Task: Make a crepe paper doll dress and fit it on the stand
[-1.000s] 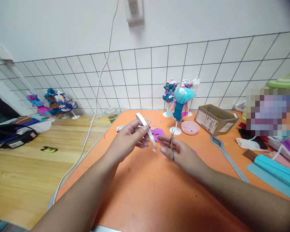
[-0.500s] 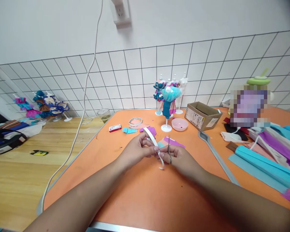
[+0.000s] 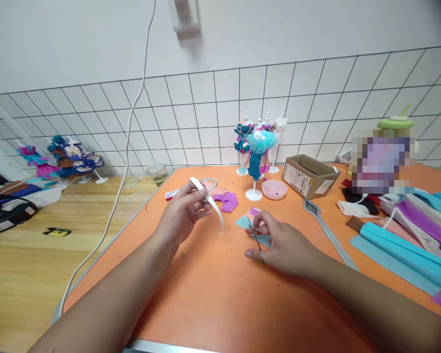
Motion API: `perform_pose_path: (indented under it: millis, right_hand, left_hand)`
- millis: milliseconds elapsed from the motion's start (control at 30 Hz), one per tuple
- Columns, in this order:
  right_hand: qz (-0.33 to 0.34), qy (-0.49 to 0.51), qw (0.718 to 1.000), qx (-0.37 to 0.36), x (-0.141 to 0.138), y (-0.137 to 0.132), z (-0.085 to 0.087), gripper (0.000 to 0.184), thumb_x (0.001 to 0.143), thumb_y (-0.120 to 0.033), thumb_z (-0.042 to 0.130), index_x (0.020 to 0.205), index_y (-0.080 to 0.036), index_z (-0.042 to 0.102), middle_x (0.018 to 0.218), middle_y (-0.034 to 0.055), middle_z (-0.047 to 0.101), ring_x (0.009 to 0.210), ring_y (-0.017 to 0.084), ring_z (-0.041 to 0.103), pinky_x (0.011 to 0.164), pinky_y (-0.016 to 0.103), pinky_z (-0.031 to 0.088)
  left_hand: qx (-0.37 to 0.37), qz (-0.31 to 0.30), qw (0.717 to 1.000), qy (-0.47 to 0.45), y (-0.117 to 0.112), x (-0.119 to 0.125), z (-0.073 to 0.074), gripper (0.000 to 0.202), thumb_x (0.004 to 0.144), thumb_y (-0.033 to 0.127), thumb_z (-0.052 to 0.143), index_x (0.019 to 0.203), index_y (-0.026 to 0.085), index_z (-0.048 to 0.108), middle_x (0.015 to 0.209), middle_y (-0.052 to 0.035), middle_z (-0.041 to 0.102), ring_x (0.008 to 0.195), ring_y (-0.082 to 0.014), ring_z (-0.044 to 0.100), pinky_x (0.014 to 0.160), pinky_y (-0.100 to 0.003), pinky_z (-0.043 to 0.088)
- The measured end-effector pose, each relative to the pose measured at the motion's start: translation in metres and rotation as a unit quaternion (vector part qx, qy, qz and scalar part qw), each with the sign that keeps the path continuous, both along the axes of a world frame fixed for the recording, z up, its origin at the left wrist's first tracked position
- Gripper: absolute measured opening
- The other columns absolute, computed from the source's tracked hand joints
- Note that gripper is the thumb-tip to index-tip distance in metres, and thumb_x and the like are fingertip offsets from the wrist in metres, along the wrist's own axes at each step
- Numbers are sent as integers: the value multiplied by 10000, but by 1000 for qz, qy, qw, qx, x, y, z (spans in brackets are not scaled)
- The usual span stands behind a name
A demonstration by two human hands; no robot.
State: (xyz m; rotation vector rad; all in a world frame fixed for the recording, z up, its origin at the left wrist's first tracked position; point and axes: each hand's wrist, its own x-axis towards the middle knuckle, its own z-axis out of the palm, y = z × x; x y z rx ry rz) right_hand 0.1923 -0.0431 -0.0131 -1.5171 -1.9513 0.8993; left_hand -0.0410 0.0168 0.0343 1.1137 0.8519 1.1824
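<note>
Looks like a craft wkshop, w/ mini dress forms point(image 3: 256, 164), fabric pcs point(image 3: 404, 251) & scissors point(image 3: 257, 240).

No wording can be read: print on the cardboard box point(image 3: 312, 186) and red-and-white box point(image 3: 172, 195) is too small.

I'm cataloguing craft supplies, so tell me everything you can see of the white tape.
The tape is white, narrow and smooth-looking, perhaps a roll seen nearly edge-on; its material is uncertain. The left hand holds it between thumb and fingers, raised above the orange table. A loose tail curves down to the right, its end blurred and apart from the right hand.
</note>
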Motion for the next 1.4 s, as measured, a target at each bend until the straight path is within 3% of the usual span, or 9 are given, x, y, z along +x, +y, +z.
perform_pose_path:
  millis: [133, 333, 433, 500, 700, 1100, 1267, 1333, 1400]
  right_hand:
    - [60, -258, 955, 134, -1, -6, 5, 301, 713, -525, 676, 807, -241, 640, 772, 35, 634, 756, 211, 548, 624, 306, 340]
    - [140, -343, 912, 177, -7, -11, 14, 330, 723, -566, 663, 771, -244, 716, 831, 63, 622, 896, 263, 514, 763, 379, 333]
    - [124, -293, 946, 60, -5, -12, 4, 186, 734, -404, 685, 834, -249, 662, 785, 22, 620, 790, 209, 548, 603, 288, 327]
    - [91, -217, 972, -25, -2, -9, -7, 368, 668, -363, 723, 989, -267, 571, 761, -16, 614, 711, 177, 551, 523, 245, 304]
    - [60, -84, 972, -210, 2, 3, -24, 449, 505, -407, 788, 723, -234, 435, 661, -49, 512, 494, 120, 473, 422, 231, 303]
    - [94, -2, 962, -257, -2, -8, -14, 441, 511, -277, 778, 702, -237, 382, 538, -67, 568, 484, 145, 554, 430, 220, 329]
    - [71, -2, 987, -142, -5, -2, -14, 199, 651, -288, 689, 687, -210, 509, 636, -30, 604, 538, 125, 530, 469, 225, 338]
    - [28, 33, 997, -67, -7, 1, -13, 108, 755, -305, 600, 815, -216, 610, 739, -5, 639, 636, 142, 565, 555, 249, 398]
    - [0, 97, 995, -29, -9, 2, -10, 233, 840, -338, 516, 1002, -238, 650, 898, 21, 668, 811, 171, 603, 708, 291, 446]
  left_hand:
    - [-29, 19, 999, 10, 15, -17, 8, 163, 722, 180, 705, 823, 165, 578, 682, 32, 568, 525, -40, 567, 541, -146, 538]
    - [-23, 9, 999, 43, 19, -20, 6, 165, 726, 199, 714, 847, 175, 604, 692, 28, 589, 534, -48, 580, 534, -153, 546]
    - [-18, -4, 999, 43, 16, -18, 6, 163, 733, 204, 715, 856, 171, 614, 689, 31, 580, 532, -39, 566, 541, -150, 546]
    - [-20, -15, 999, 40, 15, -16, 5, 173, 734, 197, 714, 876, 169, 621, 702, 27, 583, 550, -41, 574, 560, -153, 553]
    - [-36, -73, 996, 35, 9, -8, 0, 239, 761, 198, 693, 990, 187, 628, 809, -6, 641, 635, -60, 628, 630, -157, 561]
    - [-27, -119, 992, 23, 1, -1, -2, 232, 786, 189, 673, 1014, 174, 633, 770, 3, 643, 615, -53, 622, 616, -144, 554]
    - [-31, -116, 993, 1, -1, 2, -4, 210, 753, 152, 699, 950, 173, 630, 837, 0, 660, 709, -73, 636, 657, -161, 532]
    - [-31, -120, 992, -6, -2, 4, -4, 256, 736, 140, 711, 973, 176, 622, 912, -20, 672, 826, -105, 647, 720, -181, 518]
    - [-34, -133, 991, -10, -4, 6, -4, 319, 720, 122, 719, 1015, 178, 610, 989, -42, 668, 926, -137, 640, 801, -217, 502]
